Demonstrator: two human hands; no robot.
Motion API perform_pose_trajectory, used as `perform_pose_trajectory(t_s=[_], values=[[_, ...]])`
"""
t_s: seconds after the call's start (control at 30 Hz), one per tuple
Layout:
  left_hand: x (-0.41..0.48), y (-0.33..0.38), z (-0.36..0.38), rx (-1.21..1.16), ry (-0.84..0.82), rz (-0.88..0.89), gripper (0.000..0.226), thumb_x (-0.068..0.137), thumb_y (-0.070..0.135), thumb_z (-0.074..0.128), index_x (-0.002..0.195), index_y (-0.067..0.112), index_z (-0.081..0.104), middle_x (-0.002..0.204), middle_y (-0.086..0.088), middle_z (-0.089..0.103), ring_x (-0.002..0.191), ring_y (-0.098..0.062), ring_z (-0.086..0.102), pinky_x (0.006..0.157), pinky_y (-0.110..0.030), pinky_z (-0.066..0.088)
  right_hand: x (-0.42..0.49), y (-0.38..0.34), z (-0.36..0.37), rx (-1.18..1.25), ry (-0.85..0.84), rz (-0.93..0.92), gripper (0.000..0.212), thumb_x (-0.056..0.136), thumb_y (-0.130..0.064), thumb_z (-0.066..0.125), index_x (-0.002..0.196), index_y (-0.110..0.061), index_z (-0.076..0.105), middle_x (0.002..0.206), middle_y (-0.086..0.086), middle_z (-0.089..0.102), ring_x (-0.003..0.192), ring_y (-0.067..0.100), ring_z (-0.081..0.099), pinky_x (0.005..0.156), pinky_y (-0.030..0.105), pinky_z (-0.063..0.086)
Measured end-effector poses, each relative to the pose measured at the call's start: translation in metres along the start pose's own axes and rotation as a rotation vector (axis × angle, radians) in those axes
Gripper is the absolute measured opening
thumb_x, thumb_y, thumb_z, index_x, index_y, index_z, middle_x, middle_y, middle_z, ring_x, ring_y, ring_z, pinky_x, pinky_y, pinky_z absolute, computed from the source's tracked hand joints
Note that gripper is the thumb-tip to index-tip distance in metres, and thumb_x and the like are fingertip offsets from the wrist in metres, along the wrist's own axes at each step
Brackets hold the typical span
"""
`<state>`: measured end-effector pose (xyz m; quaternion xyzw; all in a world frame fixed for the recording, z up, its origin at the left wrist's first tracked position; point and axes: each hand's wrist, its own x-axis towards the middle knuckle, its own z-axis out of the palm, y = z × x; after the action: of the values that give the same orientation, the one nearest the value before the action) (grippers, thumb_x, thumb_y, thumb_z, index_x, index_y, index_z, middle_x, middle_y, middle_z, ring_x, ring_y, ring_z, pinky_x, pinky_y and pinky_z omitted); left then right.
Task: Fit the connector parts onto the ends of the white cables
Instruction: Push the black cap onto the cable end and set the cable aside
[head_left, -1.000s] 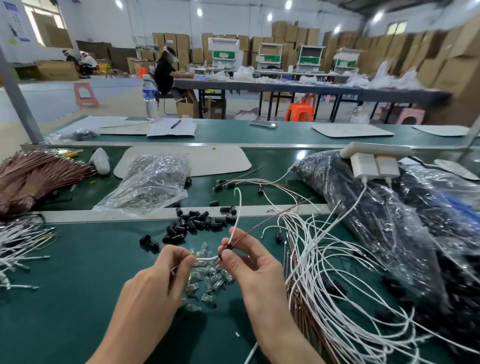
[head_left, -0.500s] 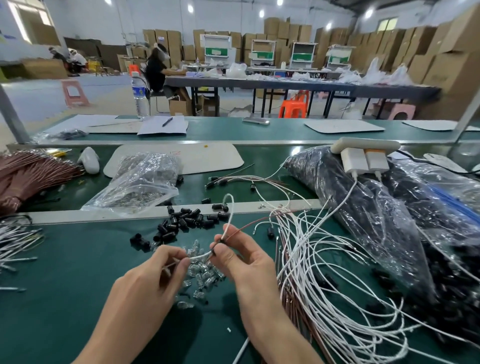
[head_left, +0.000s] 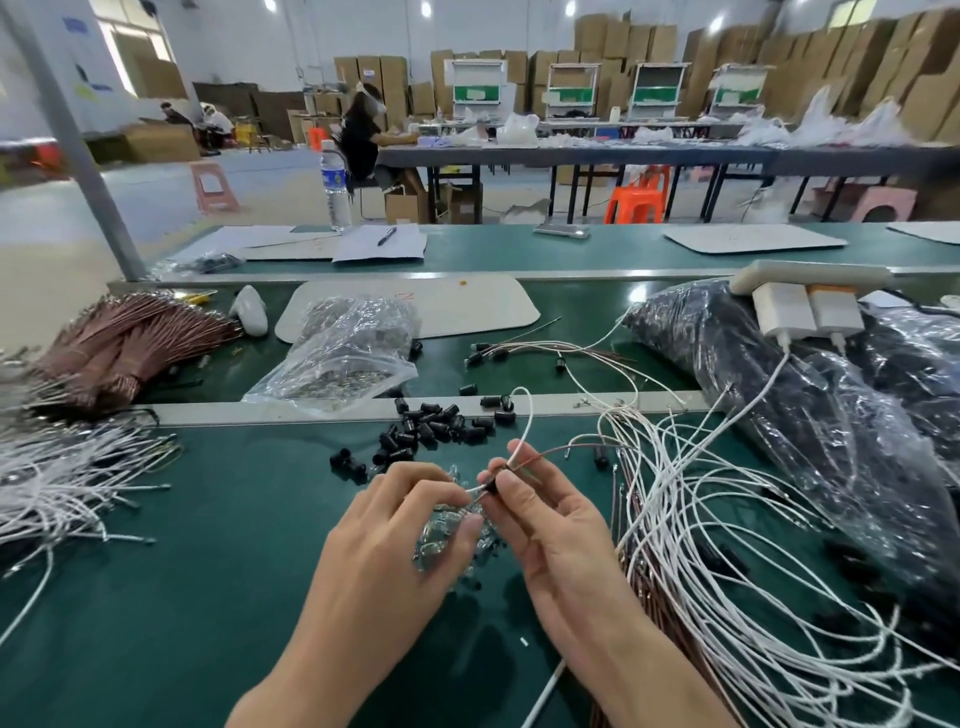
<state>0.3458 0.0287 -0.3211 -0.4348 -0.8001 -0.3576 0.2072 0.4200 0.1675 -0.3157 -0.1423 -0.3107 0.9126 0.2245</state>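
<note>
Though thin and smooth, looped white cable (head_left: 530, 418)

White cable (head_left: 525, 423) arched upward, black sleeve (head_left: 490, 486) near end

Bright, even workshop light
We see ceiling lamps (head_left: 570, 7) at 12 o'clock, a washed-out window (head_left: 136, 49) at 10, soft shadows on the green table (head_left: 156, 597) at 6, glare on the black bag (head_left: 789, 415) at 3.

Cardboard boxes (head_left: 649, 47) line the back wall behind long tables (head_left: 571, 153).
</note>
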Motion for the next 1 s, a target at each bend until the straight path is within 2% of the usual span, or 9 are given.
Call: perform_pose_trajectory(t_s=[0.27,0.5,0.63,0.83,0.93,1.0], values=[[0.0,-0.005,0.005,0.022,0.056,0.031,0.02,0.095,0.043,0.055,0.098,0.028,0.066,0.103,0.02,0.056,0.091,0.0,0.053,0.08,-0.02,0.042,-0.002,0.003,0.004,-0.029,-0.007,-0.005,0.04,0.075,-0.001,0.073,0.114,-0.003,0.065,0.098,0.015,0.074,0.09,0.022,0.073,0.075,0.024,0.059],[0.0,-0.005,0.004,0.047,0.039,0.026,0.021,0.094,0.047,0.052,0.099,0.028,0.061,0.097,0.022,0.059,0.087,0.003,0.052,0.08,-0.019,0.041,0.0,-0.001,0.0,-0.184,0.037,-0.027,0.032,0.079,-0.023,0.072,0.107,-0.008,0.07,0.108,0.015,0.076,0.097,0.025,0.074,0.078,0.028,0.061],[0.0,-0.007,0.004,0.144,0.029,0.103,0.033,0.095,0.051,0.052,0.105,0.024,0.068,0.096,0.017,0.068,0.086,-0.005,0.063,0.085,-0.027,0.042,-0.001,-0.001,0.0,-0.25,0.03,-0.036,0.025,0.078,-0.023,0.073,0.097,-0.007,0.073,0.106,0.017,0.076,0.102,0.028,0.073,0.078,0.028,0.06],[0.0,-0.011,0.006,0.203,0.074,0.168,0.026,0.097,0.043,0.055,0.106,0.024,0.07,0.087,0.017,0.065,0.078,-0.008,0.058,0.086,-0.031,0.042,-0.006,-0.001,0.006,-0.296,-0.04,-0.04,0.026,0.072,-0.026,0.078,0.088,-0.006,0.08,0.105,0.019,0.075,0.093,0.024,0.073,0.075,0.029,0.06],[0.001,-0.012,0.005,0.206,0.079,0.156,0.021,0.097,0.04,0.054,0.104,0.025,0.067,0.087,0.017,0.065,0.078,-0.008,0.058,0.086,-0.031,0.041,-0.006,-0.007,0.003,-0.343,0.021,-0.102,0.021,0.074,-0.03,0.077,0.083,-0.012,0.081,0.095,0.012,0.076,0.082,0.017,0.069,0.07,0.028,0.06],[0.002,-0.013,0.002,0.207,0.078,0.138,0.023,0.098,0.041,0.052,0.103,0.025,0.067,0.087,0.017,0.065,0.079,-0.009,0.059,0.086,-0.031,0.041,-0.003,-0.019,-0.005,-0.286,0.084,-0.134,0.012,0.079,-0.025,0.073,0.079,-0.015,0.081,0.089,0.009,0.075,0.074,0.015,0.068,0.064,0.027,0.06]])
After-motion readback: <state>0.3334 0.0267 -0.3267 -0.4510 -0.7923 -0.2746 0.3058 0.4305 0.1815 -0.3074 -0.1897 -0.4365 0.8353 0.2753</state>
